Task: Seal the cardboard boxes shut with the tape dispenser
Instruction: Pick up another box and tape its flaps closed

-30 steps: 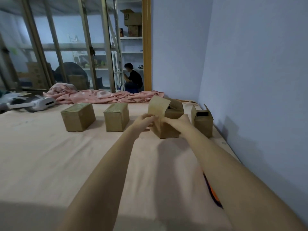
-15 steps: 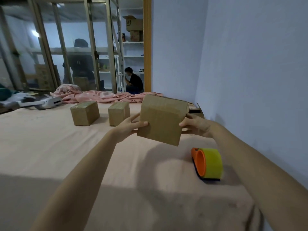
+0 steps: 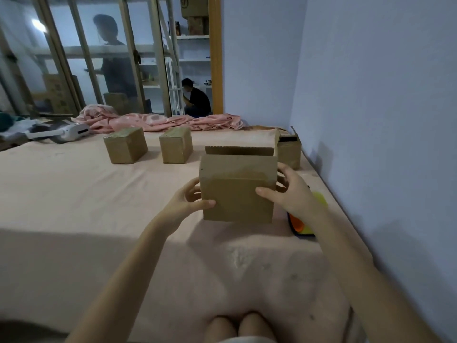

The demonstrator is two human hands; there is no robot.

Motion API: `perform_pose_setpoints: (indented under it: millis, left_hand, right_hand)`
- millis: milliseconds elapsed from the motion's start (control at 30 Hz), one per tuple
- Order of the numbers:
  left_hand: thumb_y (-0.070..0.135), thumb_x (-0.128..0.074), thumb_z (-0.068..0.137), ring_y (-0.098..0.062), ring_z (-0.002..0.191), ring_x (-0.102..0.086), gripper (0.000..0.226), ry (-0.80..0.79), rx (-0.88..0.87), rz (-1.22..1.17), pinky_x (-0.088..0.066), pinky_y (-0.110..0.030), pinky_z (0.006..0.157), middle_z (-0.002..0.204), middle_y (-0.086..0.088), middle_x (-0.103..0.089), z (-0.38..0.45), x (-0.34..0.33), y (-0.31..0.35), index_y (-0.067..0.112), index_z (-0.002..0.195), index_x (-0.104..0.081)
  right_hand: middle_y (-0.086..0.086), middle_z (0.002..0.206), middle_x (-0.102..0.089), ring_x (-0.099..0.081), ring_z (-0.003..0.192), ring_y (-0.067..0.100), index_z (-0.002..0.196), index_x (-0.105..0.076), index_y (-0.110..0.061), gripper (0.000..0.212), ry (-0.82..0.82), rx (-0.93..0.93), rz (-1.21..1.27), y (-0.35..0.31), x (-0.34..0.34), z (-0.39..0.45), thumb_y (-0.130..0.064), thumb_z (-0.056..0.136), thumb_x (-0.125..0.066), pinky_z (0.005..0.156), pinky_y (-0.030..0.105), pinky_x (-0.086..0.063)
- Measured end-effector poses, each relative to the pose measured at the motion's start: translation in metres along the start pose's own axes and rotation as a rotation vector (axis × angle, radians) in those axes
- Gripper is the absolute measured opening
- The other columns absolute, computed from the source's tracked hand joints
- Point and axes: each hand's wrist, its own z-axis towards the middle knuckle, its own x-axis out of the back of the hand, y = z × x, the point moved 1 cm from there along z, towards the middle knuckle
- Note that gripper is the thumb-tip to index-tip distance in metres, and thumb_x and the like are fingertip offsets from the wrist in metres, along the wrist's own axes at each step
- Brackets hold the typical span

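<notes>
While my left hand (image 3: 184, 205) and right hand (image 3: 291, 194) grip the open box (image 3: 237, 188), my right forearm half-hides the tape dispenser (image 3: 300, 224).

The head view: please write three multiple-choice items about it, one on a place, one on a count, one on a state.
1. Where does the tape dispenser lie?
A. on the held box
B. on the bed behind the right hand
C. beside the pink blanket

2. How many cardboard boxes show on the bed?
A. two
B. three
C. four

3. How is the held box?
A. top flap open
B. taped shut
C. crushed flat

Answers:
1 B: orange and yellow show past the right wrist.
2 C: three stand behind, one is held.
3 A: a flap stands up behind its top.
</notes>
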Motion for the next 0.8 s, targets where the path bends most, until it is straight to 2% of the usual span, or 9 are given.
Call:
perform_pose_setpoints:
  millis: [133,267,533,633,700,800]
  left_hand:
    - [0.022,-0.079,0.069,-0.011,0.107,-0.062,0.069,0.036,0.001,-0.084,-0.053,-0.022,0.079,0.118,0.005,-0.065,-0.007,-0.003,-0.013,0.029,0.132,-0.05]
    - [0.021,-0.084,0.067,-0.013,0.11,-0.061,0.077,0.029,0.02,-0.089,-0.053,-0.023,0.082,0.122,0.001,-0.064,-0.01,-0.012,-0.026,0.025,0.135,-0.048]
    - [0.03,-0.083,0.063,-0.016,0.113,-0.06,0.079,0.035,0.014,-0.128,-0.052,-0.029,0.085,0.123,0.002,-0.063,-0.018,-0.017,-0.039,0.027,0.134,-0.047]
    - [0.036,-0.081,0.065,-0.008,0.115,-0.057,0.088,0.081,-0.029,-0.069,-0.051,-0.021,0.085,0.13,0.006,-0.057,-0.016,-0.019,-0.029,0.025,0.141,-0.038]
    - [0.035,-0.081,0.068,-0.001,0.118,-0.053,0.093,0.11,-0.06,-0.036,-0.05,-0.02,0.089,0.134,0.012,-0.051,-0.013,-0.017,-0.02,0.028,0.145,-0.03]
    - [0.037,-0.082,0.066,0.012,0.111,-0.051,0.093,0.08,-0.091,0.011,-0.049,-0.011,0.082,0.127,0.026,-0.05,-0.011,-0.018,-0.01,0.04,0.142,-0.028]
  right_hand:
    - [-0.005,0.125,-0.055,-0.052,0.116,0.01,0.126,-0.045,-0.024,0.061,-0.001,-0.023,0.089,0.001,-0.011,-0.008,-0.02,0.074,-0.078,0.095,0.028,-0.047]
    - [-0.004,0.12,-0.055,-0.055,0.109,0.01,0.123,-0.044,-0.023,0.056,0.05,-0.077,0.122,0.014,-0.024,-0.018,-0.02,0.077,-0.076,0.075,0.013,-0.049]
    - [-0.004,0.128,-0.049,-0.05,0.118,0.013,0.125,-0.039,-0.03,0.062,0.047,-0.054,0.12,0.02,-0.033,-0.023,-0.022,0.077,-0.076,0.09,0.025,-0.048]
    - [-0.005,0.142,-0.039,-0.038,0.13,0.011,0.136,-0.033,-0.029,0.072,0.158,0.002,-0.025,0.018,-0.033,-0.029,-0.023,0.077,-0.075,0.103,0.03,-0.041]
    - [-0.006,0.147,-0.032,-0.033,0.132,0.008,0.14,-0.031,-0.024,0.076,0.258,0.105,-0.092,0.013,-0.029,-0.035,-0.022,0.078,-0.074,0.108,0.031,-0.036]
    - [-0.004,0.144,-0.035,-0.035,0.13,0.007,0.135,-0.038,-0.022,0.067,0.505,0.272,-0.306,0.008,-0.014,-0.046,-0.025,0.077,-0.073,0.101,0.009,-0.031]
